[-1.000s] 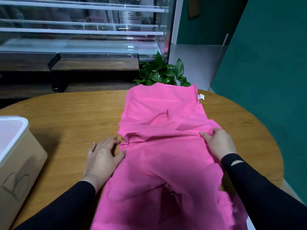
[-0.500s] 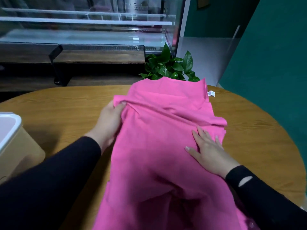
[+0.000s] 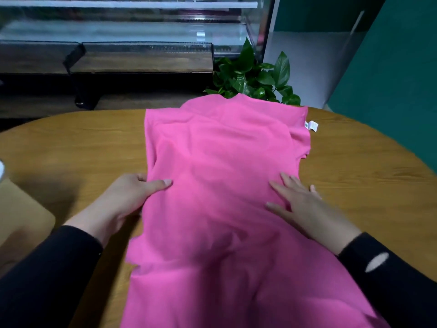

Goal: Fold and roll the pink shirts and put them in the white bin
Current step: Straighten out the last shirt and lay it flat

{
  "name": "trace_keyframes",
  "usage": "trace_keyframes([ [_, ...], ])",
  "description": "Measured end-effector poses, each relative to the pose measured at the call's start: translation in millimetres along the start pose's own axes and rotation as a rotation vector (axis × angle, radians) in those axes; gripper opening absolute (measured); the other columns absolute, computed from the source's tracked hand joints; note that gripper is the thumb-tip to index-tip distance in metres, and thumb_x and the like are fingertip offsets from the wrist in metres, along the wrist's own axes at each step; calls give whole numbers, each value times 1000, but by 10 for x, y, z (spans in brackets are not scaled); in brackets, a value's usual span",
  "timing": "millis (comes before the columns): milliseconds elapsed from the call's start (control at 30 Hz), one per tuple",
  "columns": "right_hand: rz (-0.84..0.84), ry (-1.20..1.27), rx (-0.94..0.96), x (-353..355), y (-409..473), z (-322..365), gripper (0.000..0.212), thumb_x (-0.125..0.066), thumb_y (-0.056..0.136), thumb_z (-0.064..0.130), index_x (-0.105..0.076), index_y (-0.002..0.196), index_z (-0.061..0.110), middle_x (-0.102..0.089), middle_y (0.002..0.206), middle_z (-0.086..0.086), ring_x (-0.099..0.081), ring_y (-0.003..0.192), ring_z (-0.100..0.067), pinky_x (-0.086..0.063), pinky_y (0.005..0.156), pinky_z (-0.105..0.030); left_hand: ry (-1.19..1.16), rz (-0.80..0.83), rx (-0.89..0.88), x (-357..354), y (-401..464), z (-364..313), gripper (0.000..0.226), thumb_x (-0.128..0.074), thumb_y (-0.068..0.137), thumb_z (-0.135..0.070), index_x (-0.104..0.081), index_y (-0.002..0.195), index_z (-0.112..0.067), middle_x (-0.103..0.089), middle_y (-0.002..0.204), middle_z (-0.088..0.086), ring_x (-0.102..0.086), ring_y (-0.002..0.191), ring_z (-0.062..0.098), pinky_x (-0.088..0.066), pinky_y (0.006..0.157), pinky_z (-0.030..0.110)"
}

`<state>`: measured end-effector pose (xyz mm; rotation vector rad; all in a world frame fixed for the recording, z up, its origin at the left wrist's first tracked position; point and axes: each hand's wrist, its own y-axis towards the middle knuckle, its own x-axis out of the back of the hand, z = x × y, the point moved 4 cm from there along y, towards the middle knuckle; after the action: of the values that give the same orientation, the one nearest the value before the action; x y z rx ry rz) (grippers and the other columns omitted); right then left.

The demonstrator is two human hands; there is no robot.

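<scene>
A pink shirt (image 3: 220, 166) lies lengthwise along the middle of the round wooden table (image 3: 71, 147), folded into a long strip, its near end running off the bottom of the view. A white label (image 3: 311, 125) sticks out at its far right corner. My left hand (image 3: 127, 197) pinches the shirt's left edge, thumb on top and fingers under the cloth. My right hand (image 3: 300, 202) lies flat with straight fingers on the shirt's right side. The white bin (image 3: 2, 169) shows only as a sliver of rim at the far left edge.
A tan box side (image 3: 21, 221) sits at the left under the bin's rim. A green leafy plant (image 3: 255, 76) stands just behind the table's far edge. A glass display case (image 3: 132, 31) and a teal wall (image 3: 390, 67) lie beyond.
The left sleeve side was folded over onto the shirt and flattened. My left hand slid back down the left edge toward me; my right hand went from gripping the cloth to lying flat on it.
</scene>
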<state>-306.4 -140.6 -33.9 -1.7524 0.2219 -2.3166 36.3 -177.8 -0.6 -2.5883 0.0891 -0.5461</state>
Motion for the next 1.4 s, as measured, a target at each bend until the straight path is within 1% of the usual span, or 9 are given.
trace_keyframes([
  [133,-21,-204,36,-76,221,-41,96,8,83,75,-13,161,22,-3,169,-7,-4,156,-25,-7,124,-46,-186,1,-74,-119,197,-93,10,-64,96,-14,-70,103,-9,-76,98,15,-74,89,29,-61,82,43],
  [267,-15,-244,20,169,647,-86,60,-19,108,43,-9,161,17,1,170,-4,-3,156,-24,-4,124,-55,-130,-209,-216,24,681,-330,5,-63,97,-15,-68,94,-14,-70,89,8,-66,65,12,-53,55,22],
  [433,-90,-297,-32,444,941,-77,57,-30,107,43,-22,159,19,-13,168,-4,-12,155,-24,-3,119,-65,364,-615,-441,242,518,-408,39,-68,92,-28,-60,126,-11,-62,120,14,-61,103,28,-49,91,38],
  [567,-344,-66,201,509,382,277,48,-54,101,35,-51,144,14,-41,158,-8,-37,146,-20,-17,121,-36,676,-269,-970,-176,-309,-122,22,-58,96,-34,-72,103,-18,-66,105,-4,-60,99,14,-47,90,38],
  [667,-283,8,323,318,-321,530,63,-39,98,51,-54,142,8,-49,151,-12,-47,140,-24,-20,117,-25,896,-116,-877,-356,-470,402,48,-41,97,-60,-69,122,-30,-62,135,-8,-57,126,15,-44,104,43],
  [767,23,-106,208,-175,-798,580,90,-2,82,67,-13,161,25,-1,169,4,-1,156,-15,-2,124,-42,975,-68,-724,-413,-476,638,59,-24,98,-65,-45,147,-41,-31,160,-15,-24,149,5,-23,120,42],
  [933,-143,-147,137,-392,-668,400,70,-17,99,60,-24,159,25,-14,168,5,-14,155,-15,-12,122,-50,1064,-55,-656,-423,-236,480,62,-4,97,-63,-22,154,-46,-9,163,-21,-1,151,-1,-6,125,36],
  [1200,-111,-216,152,38,365,202,64,-14,103,55,-23,159,26,-27,165,3,-33,148,-19,-25,116,-49,1103,-81,-606,-411,743,-102,57,-20,105,-50,-21,158,-30,-16,167,-4,-10,153,14,-8,124,49],
  [1400,-204,-124,239,271,326,372,50,-45,104,41,-47,147,15,-36,161,-7,-38,145,-25,-32,117,-45,821,-246,-738,-414,317,-318,49,-51,98,-44,-59,136,-14,-53,147,9,-50,135,26,-39,112,41],
])
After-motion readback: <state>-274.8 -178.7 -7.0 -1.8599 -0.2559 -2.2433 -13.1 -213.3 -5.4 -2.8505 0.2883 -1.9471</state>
